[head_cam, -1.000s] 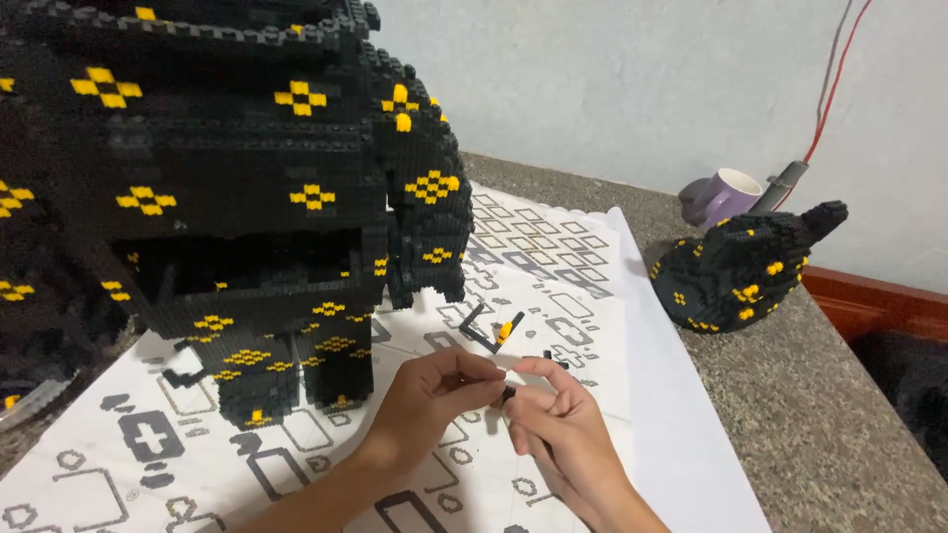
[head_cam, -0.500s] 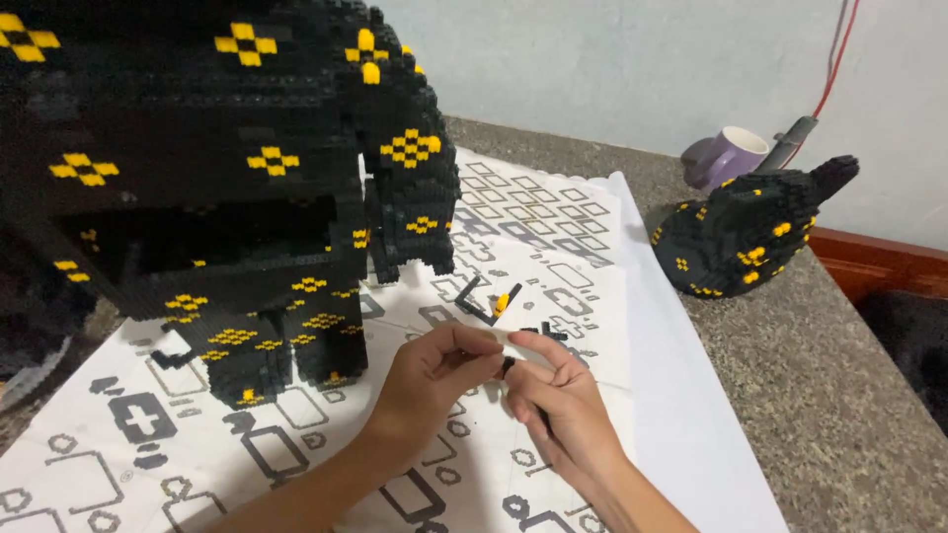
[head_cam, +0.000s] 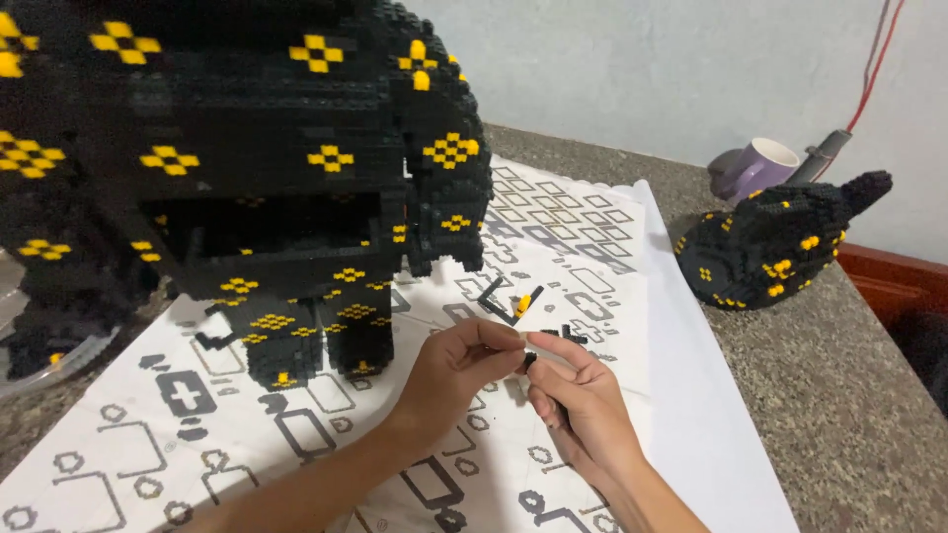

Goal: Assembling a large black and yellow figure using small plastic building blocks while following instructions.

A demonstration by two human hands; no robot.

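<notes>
Here, the left hand [head_cam: 456,363] and right hand [head_cam: 576,392] are meeting fingertip to fingertip, both pinching a small black brick piece [head_cam: 529,361], just in front of the large black-and-yellow brick model [head_cam: 257,168] on the printed white sheet [head_cam: 592,247].

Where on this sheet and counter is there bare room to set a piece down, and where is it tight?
Free: the sheet's plain white right margin beside the stone counter, and the counter between that margin and the small black model. The printed sheet lower left is bare too. Crowded: beneath the big model, and around the loose bricks above the left hand and right hand.
</notes>
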